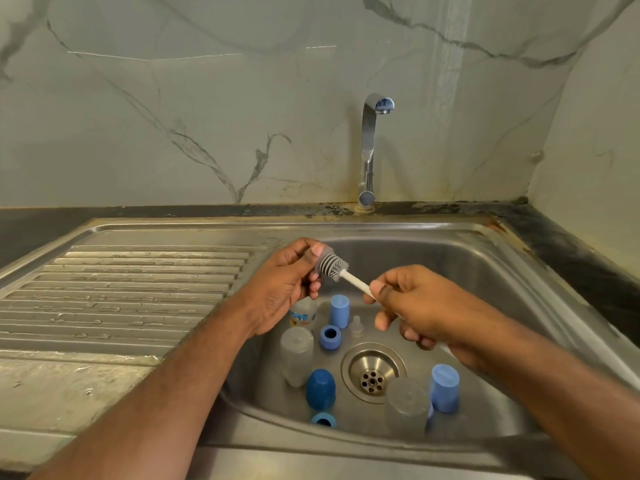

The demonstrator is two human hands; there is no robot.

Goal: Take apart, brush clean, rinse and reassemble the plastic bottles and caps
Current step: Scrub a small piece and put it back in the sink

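1. The stainless steel sink basin holds frosted plastic bottles and blue plastic caps around its drain.
2. Above it, the left hand pinches the grey bristled brush head.
3. The right hand fingers grip the white brush handle.

steel sink, tap, marble wall

sink basin; holds clear bottles, blue caps, nipple; drain centre
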